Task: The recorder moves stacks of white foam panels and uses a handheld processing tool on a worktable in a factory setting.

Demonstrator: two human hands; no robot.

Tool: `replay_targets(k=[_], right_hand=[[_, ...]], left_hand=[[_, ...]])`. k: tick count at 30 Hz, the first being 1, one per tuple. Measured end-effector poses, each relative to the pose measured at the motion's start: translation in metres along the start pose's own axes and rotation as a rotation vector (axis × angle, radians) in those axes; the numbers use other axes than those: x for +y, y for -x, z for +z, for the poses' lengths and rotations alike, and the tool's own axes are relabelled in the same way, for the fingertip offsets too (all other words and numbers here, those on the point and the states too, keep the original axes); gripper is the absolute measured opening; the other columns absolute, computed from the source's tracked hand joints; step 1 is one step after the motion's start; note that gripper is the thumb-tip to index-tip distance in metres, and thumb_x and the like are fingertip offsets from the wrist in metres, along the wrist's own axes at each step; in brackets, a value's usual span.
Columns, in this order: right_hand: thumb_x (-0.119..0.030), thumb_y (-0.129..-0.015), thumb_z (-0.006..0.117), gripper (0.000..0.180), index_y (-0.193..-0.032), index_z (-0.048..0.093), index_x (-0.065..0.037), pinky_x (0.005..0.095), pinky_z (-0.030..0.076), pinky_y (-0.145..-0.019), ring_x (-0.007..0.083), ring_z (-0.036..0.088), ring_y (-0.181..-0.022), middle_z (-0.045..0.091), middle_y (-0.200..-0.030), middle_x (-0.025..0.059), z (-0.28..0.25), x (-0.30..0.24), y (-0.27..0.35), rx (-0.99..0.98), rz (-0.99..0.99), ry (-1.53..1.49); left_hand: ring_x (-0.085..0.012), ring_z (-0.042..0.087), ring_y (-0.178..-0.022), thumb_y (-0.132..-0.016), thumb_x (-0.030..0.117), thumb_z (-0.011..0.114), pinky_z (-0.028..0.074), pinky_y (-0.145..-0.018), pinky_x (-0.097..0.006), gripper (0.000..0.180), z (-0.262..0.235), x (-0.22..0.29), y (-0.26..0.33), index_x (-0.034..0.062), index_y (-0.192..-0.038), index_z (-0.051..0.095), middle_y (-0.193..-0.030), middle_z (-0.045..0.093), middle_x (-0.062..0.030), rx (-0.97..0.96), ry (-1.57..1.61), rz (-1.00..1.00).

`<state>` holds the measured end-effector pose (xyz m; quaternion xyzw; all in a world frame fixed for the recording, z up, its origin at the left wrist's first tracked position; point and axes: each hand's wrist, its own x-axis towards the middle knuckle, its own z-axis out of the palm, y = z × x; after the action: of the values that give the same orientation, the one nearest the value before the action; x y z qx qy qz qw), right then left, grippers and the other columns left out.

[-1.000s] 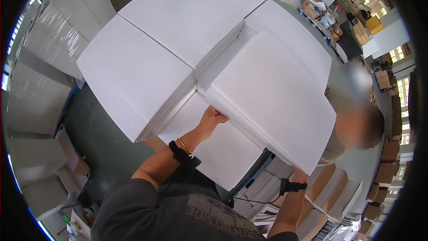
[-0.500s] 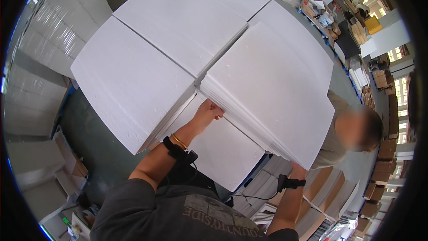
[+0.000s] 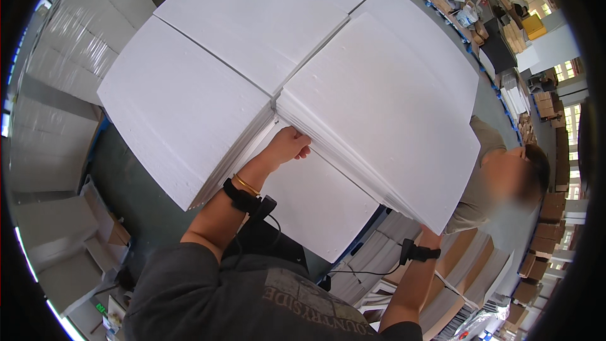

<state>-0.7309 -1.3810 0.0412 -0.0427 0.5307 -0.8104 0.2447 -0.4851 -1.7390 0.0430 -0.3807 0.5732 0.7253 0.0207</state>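
Observation:
A stack of large white boards point(image 3: 385, 107), apparently foam, stands in front of me to the right, its layered edges facing me. My left hand point(image 3: 292, 143) is closed with fingers curled in, right against the near side of this stack by its left corner. Whether a board edge is pinched in it is hidden. At the stack's near right corner is my right hand point(image 3: 431, 238), touching the boards from below or behind; its fingers are mostly hidden. Beneath my left forearm lies a lower white board point(image 3: 322, 208), left of which rises another white stack point(image 3: 183, 120).
Another white stack point(image 3: 271, 12) adjoins at the far side, with narrow gaps between stacks. A person point(image 3: 476, 196) stands close beyond the right corner. Strapped brown and grey sheets point(image 3: 451, 297) stand at lower right, plastic-wrapped blocks point(image 3: 69, 57) at left. A cable runs between my wrist straps.
The whole view has shifted slightly, with the stacks appearing a little higher. My hands keep about the same places on the stack. The other person's head has moved a bit.

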Motion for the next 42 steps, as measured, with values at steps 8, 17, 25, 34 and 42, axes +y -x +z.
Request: replay_targets(k=[8, 17, 25, 34, 42], right_hand=[[-0.042, -0.089, 0.041, 0.053, -0.127, 0.038, -0.005, 0.0358, 0.039, -0.092, 0.0228, 0.044, -0.112, 0.046, -0.123, 0.0083, -0.005, -0.017, -0.028, -0.06, -0.029, 0.0], [-0.043, -0.089, 0.041, 0.054, -0.126, 0.038, -0.005, 0.0356, 0.039, -0.091, 0.0226, 0.044, -0.112, 0.046, -0.123, 0.0086, -0.048, -0.059, -0.085, -0.127, 0.012, 0.066], [-0.044, -0.089, 0.04, 0.055, -0.126, 0.038, -0.004, 0.0355, 0.039, -0.091, 0.0224, 0.044, -0.111, 0.046, -0.122, 0.0088, -0.054, -0.069, -0.08, -0.097, 0.06, 0.144], [-0.045, -0.089, 0.04, 0.056, -0.126, 0.038, -0.004, 0.0353, 0.039, -0.09, 0.0222, 0.044, -0.111, 0.047, -0.122, 0.0091, -0.038, -0.015, -0.013, -0.049, 0.105, 0.139], [-0.046, -0.089, 0.039, 0.057, -0.126, 0.038, -0.003, 0.0351, 0.039, -0.09, 0.0221, 0.045, -0.111, 0.047, -0.121, 0.0093, -0.013, -0.014, -0.027, -0.053, 0.128, 0.143]], left_hand=[[-0.0126, 0.055, -0.056, -0.074, 0.015, 0.055, 0.041, -0.049, -0.023, 0.015, 0.01, -0.012, 0.002, 0.0005, -0.075, 0.057, -0.068, 0.06, -0.0089, -0.008, 0.225, -0.015], [-0.011, 0.055, -0.057, -0.077, 0.01, 0.05, 0.04, -0.042, -0.022, 0.012, 0.013, -0.027, 0.004, 0.0006, -0.077, 0.057, -0.068, 0.059, -0.0084, -0.04, 0.381, 0.117], [-0.0144, 0.057, -0.06, -0.077, 0.008, 0.047, 0.042, -0.041, -0.024, 0.012, 0.009, -0.018, 0.006, -0.0022, -0.08, 0.053, -0.073, 0.06, -0.0112, -0.093, 0.394, 0.091], [-0.0146, 0.059, -0.057, -0.079, 0.01, 0.047, 0.048, -0.046, -0.025, 0.02, 0.008, -0.004, 0.003, -0.0017, -0.068, 0.059, -0.068, 0.061, -0.0098, -0.071, 0.283, -0.018], [-0.0146, 0.057, -0.052, -0.078, 0.012, 0.048, 0.046, -0.043, -0.025, 0.018, 0.008, 0.0, 0.006, -0.0007, -0.071, 0.059, -0.063, 0.059, -0.009, -0.071, 0.236, -0.039]])
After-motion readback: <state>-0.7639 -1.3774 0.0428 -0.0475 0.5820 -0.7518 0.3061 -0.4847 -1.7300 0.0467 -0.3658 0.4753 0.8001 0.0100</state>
